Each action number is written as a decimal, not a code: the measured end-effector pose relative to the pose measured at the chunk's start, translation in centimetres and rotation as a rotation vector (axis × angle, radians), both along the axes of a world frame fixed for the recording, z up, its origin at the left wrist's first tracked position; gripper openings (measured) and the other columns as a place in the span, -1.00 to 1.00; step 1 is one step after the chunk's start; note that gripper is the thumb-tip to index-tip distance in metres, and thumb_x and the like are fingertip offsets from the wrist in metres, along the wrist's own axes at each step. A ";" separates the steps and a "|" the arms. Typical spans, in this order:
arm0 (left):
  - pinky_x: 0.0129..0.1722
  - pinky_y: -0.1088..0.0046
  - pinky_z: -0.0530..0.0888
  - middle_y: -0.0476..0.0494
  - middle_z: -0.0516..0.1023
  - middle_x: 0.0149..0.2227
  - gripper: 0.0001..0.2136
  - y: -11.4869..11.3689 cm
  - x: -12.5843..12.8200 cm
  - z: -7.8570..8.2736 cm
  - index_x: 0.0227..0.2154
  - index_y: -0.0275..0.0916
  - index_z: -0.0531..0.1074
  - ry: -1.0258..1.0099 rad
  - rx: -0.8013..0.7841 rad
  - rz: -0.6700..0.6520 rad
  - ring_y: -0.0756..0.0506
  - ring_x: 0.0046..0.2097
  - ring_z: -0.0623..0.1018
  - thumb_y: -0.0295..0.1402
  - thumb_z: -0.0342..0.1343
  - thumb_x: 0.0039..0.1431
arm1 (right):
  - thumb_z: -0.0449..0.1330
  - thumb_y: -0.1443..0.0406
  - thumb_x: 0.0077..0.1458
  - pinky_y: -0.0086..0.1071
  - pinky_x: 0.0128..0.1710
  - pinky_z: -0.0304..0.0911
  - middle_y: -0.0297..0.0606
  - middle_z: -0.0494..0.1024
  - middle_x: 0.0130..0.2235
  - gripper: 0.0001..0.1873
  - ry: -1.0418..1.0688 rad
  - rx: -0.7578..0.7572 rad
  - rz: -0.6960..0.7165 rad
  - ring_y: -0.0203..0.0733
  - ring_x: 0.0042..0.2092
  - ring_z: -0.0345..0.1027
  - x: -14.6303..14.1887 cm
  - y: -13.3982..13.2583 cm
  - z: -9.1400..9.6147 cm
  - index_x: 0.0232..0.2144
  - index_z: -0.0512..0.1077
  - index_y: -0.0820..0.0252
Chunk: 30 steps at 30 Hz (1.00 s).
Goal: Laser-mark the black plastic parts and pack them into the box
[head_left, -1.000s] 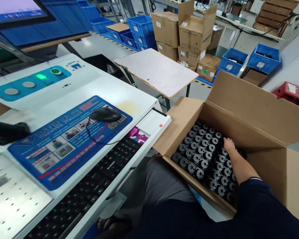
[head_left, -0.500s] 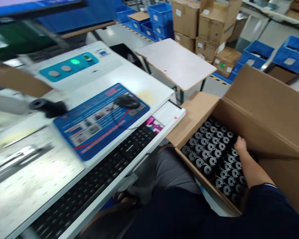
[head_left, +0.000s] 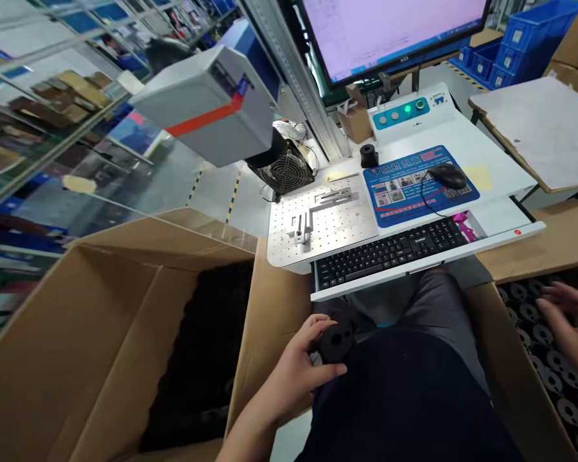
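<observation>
My left hand (head_left: 302, 359) is closed around a black cylindrical part (head_left: 336, 342) with a round centre hole and smaller holes in its end, held over my lap. At the right edge, my right hand (head_left: 574, 326) hovers over a cardboard box with several rows of black cylindrical parts with grey ring-shaped ends (head_left: 553, 380). Its thumb and fingers are apart, slightly blurred, with nothing seen between them. Another cardboard box (head_left: 125, 359) stands on my left, holding dark parts too dim to tell apart. A similar black part (head_left: 368, 156) stands on the white bench beside the mouse pad.
A perforated metal plate (head_left: 334, 224) with clamps lies under a grey machine head (head_left: 216, 109). An open drawer holds a keyboard (head_left: 390, 251). A mouse (head_left: 447, 175) rests on a blue mouse pad (head_left: 390, 215). Behind are a monitor (head_left: 399, 32) and a fan (head_left: 289, 168).
My view has swung left, bringing the left box, machine head and left hand with its black part into sight. My right hand, formerly down among the parts, is now raised with fingers apart.
</observation>
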<state>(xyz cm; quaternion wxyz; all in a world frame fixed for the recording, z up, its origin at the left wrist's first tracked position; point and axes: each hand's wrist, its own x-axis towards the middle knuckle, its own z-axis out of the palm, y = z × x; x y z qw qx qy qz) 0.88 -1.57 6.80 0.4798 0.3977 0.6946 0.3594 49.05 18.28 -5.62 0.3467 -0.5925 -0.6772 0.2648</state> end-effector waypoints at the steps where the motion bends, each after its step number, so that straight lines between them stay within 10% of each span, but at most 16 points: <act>1: 0.05 0.30 0.39 -0.20 0.36 0.02 -0.52 -0.3 -0.3 -0.1 -0.09 -0.13 0.58 -0.026 0.015 -0.017 -0.28 0.07 0.41 -0.11 0.53 -0.06 | 0.24 -0.10 0.22 0.11 0.09 0.33 0.00 0.58 0.05 -0.51 -0.004 0.021 0.067 0.13 0.09 0.49 -3.9 -0.6 1.9 0.20 0.40 -0.50; 7: 0.07 0.28 0.33 -0.16 0.37 -0.02 -0.46 -1.5 -1.7 -0.4 -0.13 -0.15 0.61 -0.342 0.055 -0.208 -0.27 0.03 0.40 -0.02 0.57 -0.16 | 0.34 0.08 0.23 0.13 0.34 0.28 -0.11 0.45 0.30 -0.31 0.098 -0.146 1.014 0.12 0.36 0.28 -21.4 -5.9 10.0 0.36 0.31 -0.21; 12: 0.27 0.07 0.26 -0.21 0.44 0.05 -0.32 -2.9 -3.0 -1.2 0.09 -0.09 0.57 -0.477 0.213 -0.281 -0.36 0.17 0.39 -0.02 0.57 -0.12 | 0.34 0.13 0.25 0.08 0.42 0.13 -0.13 0.34 0.39 -0.17 0.191 -0.274 1.390 0.05 0.46 0.10 -29.0 -8.8 12.3 0.46 0.11 -0.17; 17: 0.28 0.01 0.24 -0.23 0.44 0.08 -0.32 -5.0 -4.7 -2.5 0.08 -0.12 0.57 -0.557 0.280 -0.243 -0.38 0.17 0.38 0.05 0.54 -0.10 | 0.40 0.16 0.19 0.05 0.38 0.19 -0.17 0.47 0.27 -0.27 0.252 -0.365 1.412 0.01 0.37 0.25 -32.9 -10.2 11.3 0.35 0.28 -0.21; 24: -0.27 0.42 0.29 -0.02 0.45 -0.20 -0.23 -7.8 -6.6 -5.1 -0.11 -0.16 0.36 -0.671 0.169 0.022 -0.10 -0.20 0.39 -0.06 0.65 -0.37 | 0.51 0.30 -0.03 -0.01 0.31 0.32 -0.14 0.44 0.25 -0.19 0.066 -0.478 1.385 0.08 0.29 0.35 -35.7 -11.6 11.3 0.25 0.40 -0.22; 30: -0.41 0.47 0.24 0.04 0.37 -0.39 -0.46 -10.6 -10.9 -7.0 0.03 -0.12 0.26 -0.554 0.234 0.346 -0.05 -0.38 0.36 -0.06 0.37 0.13 | 0.47 0.17 0.03 -0.01 0.29 0.33 -0.10 0.46 0.22 -0.34 0.079 -0.162 1.116 0.11 0.26 0.37 -38.8 -6.8 12.0 0.18 0.45 -0.06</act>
